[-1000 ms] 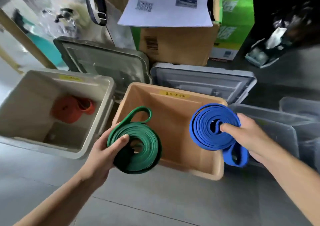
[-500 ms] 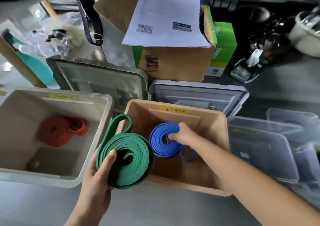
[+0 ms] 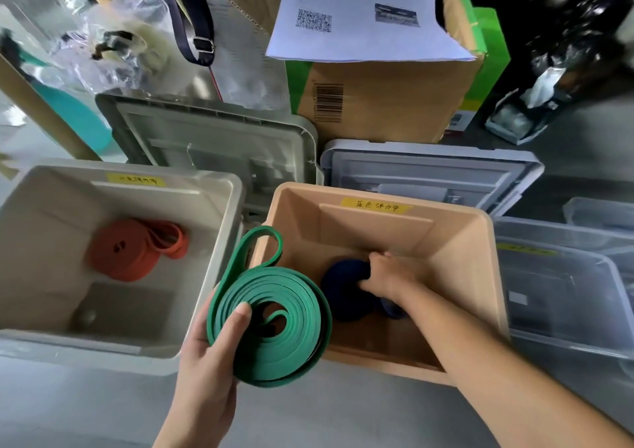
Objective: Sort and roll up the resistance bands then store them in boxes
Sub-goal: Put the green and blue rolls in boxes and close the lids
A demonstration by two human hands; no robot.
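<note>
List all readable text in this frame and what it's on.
"蓝色 弹力带": tan box label, yellow, on the tan box.
Grey box label on the grey box: handwritten, too blurred.
Clear box label on the clear box: blurred.
Paper sheet: QR code, print too small.
Cardboard box barcode: digits unreadable.

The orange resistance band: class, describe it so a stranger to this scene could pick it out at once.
Find the pale grey box on the left, beside the tan box. The orange band lies coiled on its floor. It alone is orange, and it lies untouched.
</note>
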